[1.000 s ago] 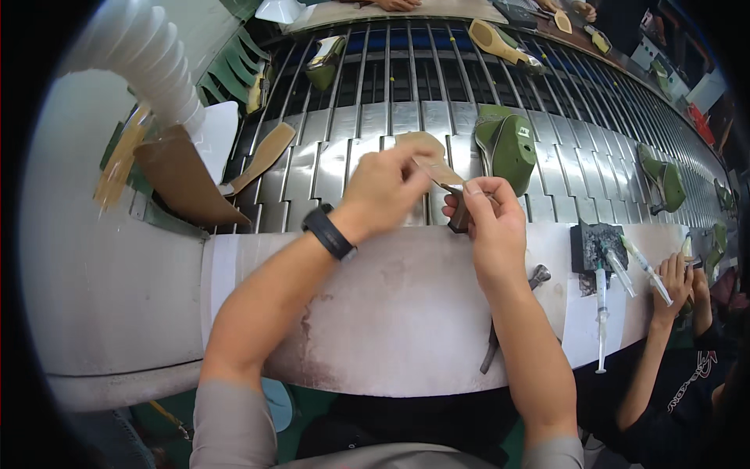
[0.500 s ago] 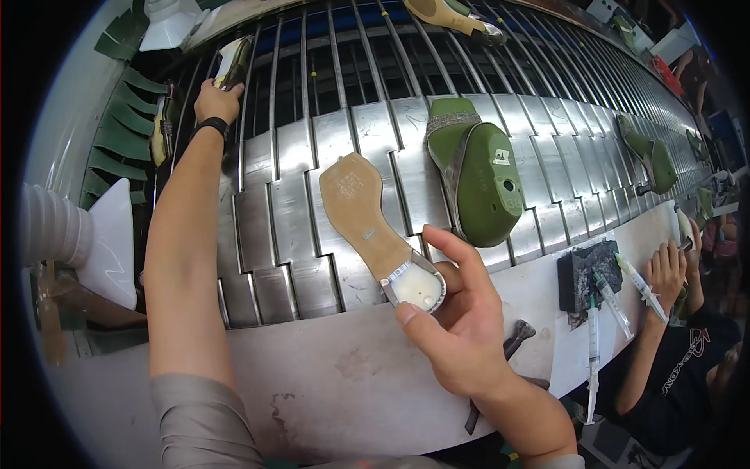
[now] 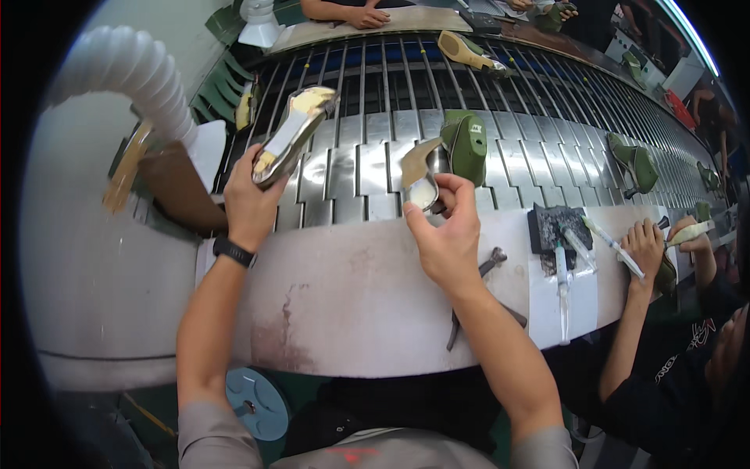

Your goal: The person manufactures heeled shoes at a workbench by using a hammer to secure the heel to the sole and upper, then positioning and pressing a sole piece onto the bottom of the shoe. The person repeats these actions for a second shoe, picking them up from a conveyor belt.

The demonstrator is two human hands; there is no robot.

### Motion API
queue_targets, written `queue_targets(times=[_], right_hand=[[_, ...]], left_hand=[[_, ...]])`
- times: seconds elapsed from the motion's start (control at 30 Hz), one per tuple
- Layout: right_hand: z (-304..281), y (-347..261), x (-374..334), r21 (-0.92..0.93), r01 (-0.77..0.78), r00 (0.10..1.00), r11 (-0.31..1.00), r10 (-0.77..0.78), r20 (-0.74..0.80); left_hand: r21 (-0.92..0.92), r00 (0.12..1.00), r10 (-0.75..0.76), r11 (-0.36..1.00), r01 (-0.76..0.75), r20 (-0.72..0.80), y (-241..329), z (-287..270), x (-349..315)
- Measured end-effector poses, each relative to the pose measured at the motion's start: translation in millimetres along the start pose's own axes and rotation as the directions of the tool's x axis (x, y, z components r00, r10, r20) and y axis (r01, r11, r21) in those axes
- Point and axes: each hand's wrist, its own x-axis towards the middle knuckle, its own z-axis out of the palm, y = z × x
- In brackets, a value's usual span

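My left hand (image 3: pixel 251 207) is closed round one end of a lasted shoe (image 3: pixel 295 129), bottom side up, above the conveyor. Its underside shows a pale strip and yellowish patches, and its sides look dark and shiny. My right hand (image 3: pixel 451 241) grips a tan shoe sole (image 3: pixel 416 162) at its heel end, thumb on the near side and fingers behind. White material fills that heel end. Just beyond the sole, a green shoe last (image 3: pixel 469 148) stands on the metal slats, partly hidden by it.
A slatted conveyor (image 3: pixel 344 168) runs past the pale worktable (image 3: pixel 351 297). Dark hand tools (image 3: pixel 488 266), a black block (image 3: pixel 547 227) and several syringes (image 3: pixel 562 289) lie rightward. A co-worker's hands (image 3: pixel 644 250) are at right. A white duct (image 3: pixel 144 78) hangs at left; a blue stool (image 3: pixel 258 402) stands below.
My left hand has lifted the lasted shoe off the conveyor's far left and brought it nearer and rightward. The sole in my right hand is now more tilted. The view has shifted too.
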Motion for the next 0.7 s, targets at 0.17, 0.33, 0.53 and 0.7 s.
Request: queue_targets(times=[0.17, 0.33, 0.53, 0.7], right_hand=[[-45.1, -40.1, -70.0, -0.442, 0.708, 0.704, 0.551, -0.5, 0.504], [-42.3, -59.4, -126.0, -0.346, 0.806, 0.508, 0.481, -0.259, 0.821], [24.3, -51.3, -138.5, 0.487, -0.365, 0.918, 0.793, 0.22, 0.33], [35.8, -49.6, -139.7, 0.058, -0.209, 0.969, 0.976, 0.199, 0.147]], left_hand=[[0.235, 0.967, 0.201, 0.944, -0.233, 0.154, 59.8, -145.8, -128.8], [0.164, 0.82, -0.003, 0.98, -0.11, 0.573, 102.3, -208.3, -199.9], [0.011, 0.881, -0.022, 1.0, 0.019, 0.472, 79.5, -203.8, -160.3], [-0.101, 0.723, -0.19, 0.935, 0.339, 0.665, 75.0, -139.2, -100.6]])
